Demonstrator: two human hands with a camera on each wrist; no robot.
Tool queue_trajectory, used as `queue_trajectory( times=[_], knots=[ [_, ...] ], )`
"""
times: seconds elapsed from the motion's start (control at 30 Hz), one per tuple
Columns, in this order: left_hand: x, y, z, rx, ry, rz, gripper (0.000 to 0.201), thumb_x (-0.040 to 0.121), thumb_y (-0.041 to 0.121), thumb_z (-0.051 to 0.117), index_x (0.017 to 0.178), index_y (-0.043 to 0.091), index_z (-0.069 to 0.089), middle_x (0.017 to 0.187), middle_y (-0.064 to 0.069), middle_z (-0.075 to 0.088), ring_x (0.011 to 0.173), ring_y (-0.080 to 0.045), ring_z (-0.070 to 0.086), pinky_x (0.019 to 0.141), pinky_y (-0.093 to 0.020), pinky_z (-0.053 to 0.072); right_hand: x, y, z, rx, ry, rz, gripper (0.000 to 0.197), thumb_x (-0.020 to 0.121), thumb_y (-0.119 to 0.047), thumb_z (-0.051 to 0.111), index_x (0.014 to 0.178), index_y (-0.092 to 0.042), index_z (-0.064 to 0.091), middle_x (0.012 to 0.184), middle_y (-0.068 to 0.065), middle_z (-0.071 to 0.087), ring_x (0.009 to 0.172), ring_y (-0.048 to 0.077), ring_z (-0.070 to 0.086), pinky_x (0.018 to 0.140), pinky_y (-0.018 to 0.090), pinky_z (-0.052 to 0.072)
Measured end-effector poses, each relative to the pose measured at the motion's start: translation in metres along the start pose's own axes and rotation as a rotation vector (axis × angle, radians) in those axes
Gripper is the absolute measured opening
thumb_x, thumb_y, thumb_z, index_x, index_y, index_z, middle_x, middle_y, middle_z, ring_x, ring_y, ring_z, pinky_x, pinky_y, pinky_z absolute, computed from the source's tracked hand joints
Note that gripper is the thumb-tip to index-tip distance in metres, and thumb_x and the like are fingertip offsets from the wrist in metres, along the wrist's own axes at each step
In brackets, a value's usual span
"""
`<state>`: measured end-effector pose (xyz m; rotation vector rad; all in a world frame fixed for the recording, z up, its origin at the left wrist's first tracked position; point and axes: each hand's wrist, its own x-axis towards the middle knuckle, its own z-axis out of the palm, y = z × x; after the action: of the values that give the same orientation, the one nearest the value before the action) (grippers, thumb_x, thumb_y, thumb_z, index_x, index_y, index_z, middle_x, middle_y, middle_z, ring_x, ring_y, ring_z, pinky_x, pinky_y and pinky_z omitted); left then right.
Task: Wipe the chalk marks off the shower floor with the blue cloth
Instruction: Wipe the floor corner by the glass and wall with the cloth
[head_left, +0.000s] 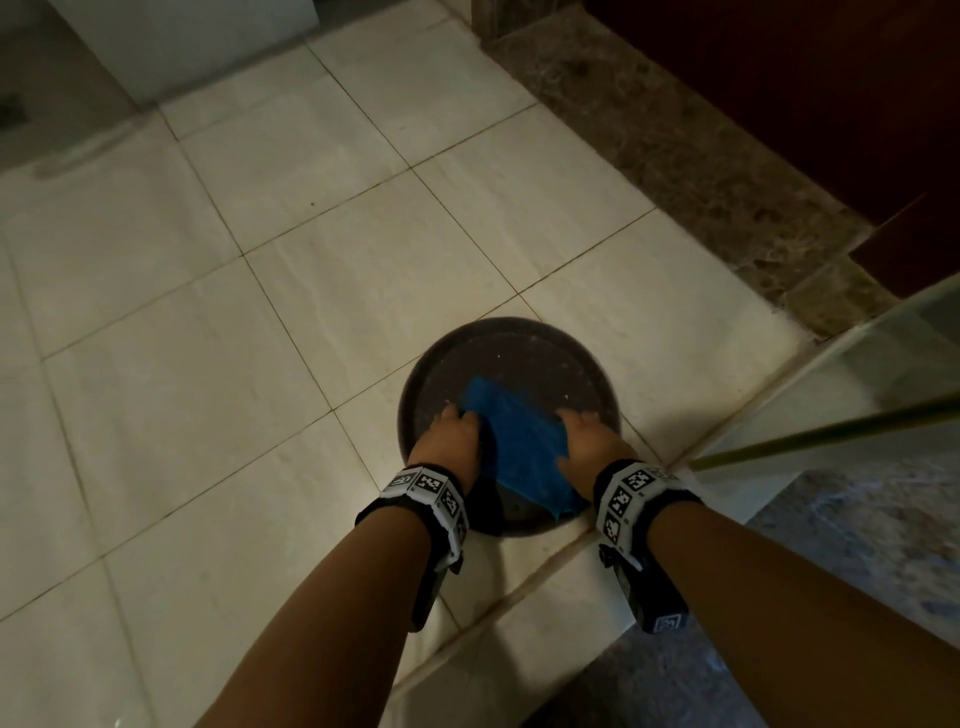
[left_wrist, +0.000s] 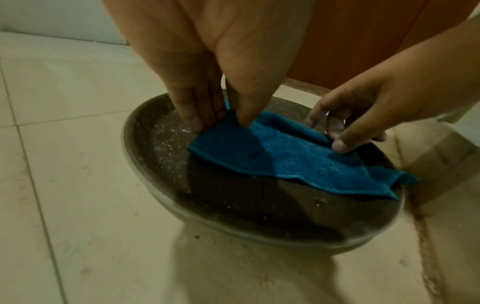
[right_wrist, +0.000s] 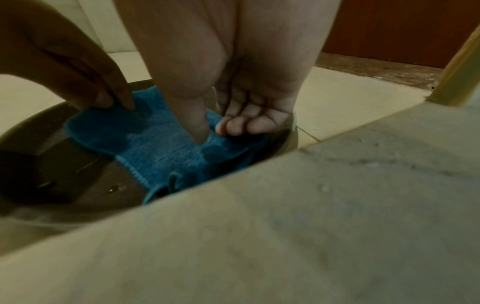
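Note:
The blue cloth (head_left: 519, 441) lies spread in a dark round basin (head_left: 467, 332) standing on the cream tiled floor (head_left: 260, 312). My left hand (head_left: 449, 434) pinches the cloth's left edge and my right hand (head_left: 592, 441) pinches its right edge. The left wrist view shows the left hand (left_wrist: 221, 125) holding a corner of the cloth (left_wrist: 285, 156) between thumb and fingers, with the right hand (left_wrist: 335, 139) gripping the far side. In the right wrist view the right hand (right_wrist: 215, 133) pinches the cloth (right_wrist: 155, 148). Chalk marks cannot be made out in the dim light.
A low pale curb (head_left: 519, 571) runs diagonally just behind the basin. At the right stand a glass panel (head_left: 883, 364) and a brass-coloured rail (head_left: 831, 431). A brown marble threshold (head_left: 675, 156) and a dark wooden door (head_left: 831, 78) lie beyond.

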<state>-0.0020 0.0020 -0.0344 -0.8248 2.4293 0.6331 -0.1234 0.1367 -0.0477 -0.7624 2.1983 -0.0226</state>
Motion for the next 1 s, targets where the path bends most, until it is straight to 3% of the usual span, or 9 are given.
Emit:
queue_trajectory(
  times=[0.1, 0.27, 0.37, 0.43, 0.6, 0.77, 0.83, 0.93, 1.0],
  knots=[
    [-0.009, 0.002, -0.006, -0.076, 0.034, 0.012, 0.031, 0.099, 0.015, 0.049, 0.128, 0.008, 0.051, 0.130, -0.013, 0.047, 0.111, -0.027, 0.054, 0.096, -0.030, 0.043, -0.005, -0.005, 0.003, -0.007, -0.028, 0.028, 0.040, 0.094, -0.020, 0.046, 0.132, -0.012, 0.037, 0.125, 0.015, 0.052, 0.112, 0.031, 0.054, 0.096, 0.040, 0.046],
    [-0.027, 0.006, -0.015, -0.176, 0.076, 0.043, 0.025, 0.096, 0.011, 0.050, 0.120, 0.007, 0.048, 0.127, -0.014, 0.046, 0.104, -0.028, 0.054, 0.085, -0.026, 0.040, -0.012, -0.008, -0.006, -0.044, -0.011, -0.049, 0.026, 0.093, -0.022, 0.047, 0.116, -0.012, 0.055, 0.128, 0.009, 0.045, 0.116, 0.028, 0.045, 0.099, 0.036, 0.042],
    [-0.043, 0.009, -0.030, -0.199, 0.064, 0.049, 0.042, 0.094, 0.006, 0.051, 0.134, 0.012, 0.039, 0.133, -0.016, 0.042, 0.113, -0.031, 0.052, 0.091, -0.029, 0.041, -0.031, -0.012, -0.028, 0.076, 0.056, -0.135, 0.010, 0.090, -0.024, 0.051, 0.083, -0.018, 0.048, 0.098, 0.003, 0.048, 0.100, 0.024, 0.046, 0.083, 0.030, 0.041],
    [-0.062, 0.013, -0.047, -0.188, 0.024, 0.045, 0.055, 0.094, 0.004, 0.050, 0.144, 0.017, 0.031, 0.138, -0.016, 0.042, 0.122, -0.032, 0.049, 0.099, -0.033, 0.040, -0.052, -0.014, -0.048, 0.193, 0.059, -0.187, 0.027, 0.088, -0.017, 0.054, 0.069, -0.023, 0.036, 0.075, 0.000, 0.046, 0.083, 0.022, 0.050, 0.068, 0.027, 0.036],
    [-0.128, 0.040, -0.100, -0.240, 0.064, 0.065, 0.051, 0.089, -0.002, 0.053, 0.134, 0.015, 0.040, 0.131, -0.012, 0.052, 0.117, -0.028, 0.051, 0.093, -0.033, 0.043, -0.131, -0.017, -0.090, 0.352, 0.085, -0.177, 0.019, 0.085, -0.004, 0.053, 0.094, -0.020, 0.047, 0.092, 0.005, 0.055, 0.084, 0.027, 0.056, 0.072, 0.031, 0.045],
    [-0.216, 0.090, -0.165, -0.379, -0.015, 0.105, 0.034, 0.091, -0.002, 0.050, 0.119, 0.016, 0.044, 0.110, 0.000, 0.057, 0.095, -0.021, 0.056, 0.073, -0.020, 0.035, -0.235, -0.023, -0.138, 0.475, -0.054, -0.095, 0.061, 0.085, -0.002, 0.051, 0.138, -0.029, 0.035, 0.116, 0.003, 0.055, 0.094, 0.018, 0.053, 0.073, 0.022, 0.042],
    [-0.252, 0.113, -0.191, -0.414, -0.076, 0.130, 0.029, 0.092, -0.001, 0.048, 0.113, 0.019, 0.045, 0.107, -0.001, 0.059, 0.090, -0.018, 0.055, 0.072, -0.020, 0.035, -0.282, -0.027, -0.160, 0.528, -0.105, -0.082, 0.070, 0.085, -0.007, 0.057, 0.143, -0.032, 0.027, 0.111, 0.003, 0.053, 0.093, 0.017, 0.052, 0.070, 0.020, 0.042],
    [-0.304, 0.144, -0.229, -0.421, -0.152, 0.191, 0.029, 0.093, -0.001, 0.047, 0.111, 0.022, 0.043, 0.104, -0.001, 0.058, 0.086, -0.016, 0.054, 0.072, -0.021, 0.036, -0.347, -0.035, -0.195, 0.612, -0.215, -0.038, 0.075, 0.085, -0.018, 0.066, 0.145, -0.027, 0.023, 0.105, 0.008, 0.054, 0.098, 0.020, 0.054, 0.083, 0.027, 0.044],
    [-0.335, 0.159, -0.251, -0.458, -0.181, 0.221, 0.032, 0.093, -0.002, 0.047, 0.112, 0.023, 0.043, 0.109, -0.002, 0.058, 0.094, -0.019, 0.057, 0.081, -0.029, 0.044, -0.384, -0.038, -0.213, 0.585, -0.279, -0.008, 0.062, 0.084, -0.022, 0.067, 0.139, -0.018, 0.038, 0.110, 0.010, 0.058, 0.105, 0.022, 0.056, 0.089, 0.031, 0.044]
  ],
)
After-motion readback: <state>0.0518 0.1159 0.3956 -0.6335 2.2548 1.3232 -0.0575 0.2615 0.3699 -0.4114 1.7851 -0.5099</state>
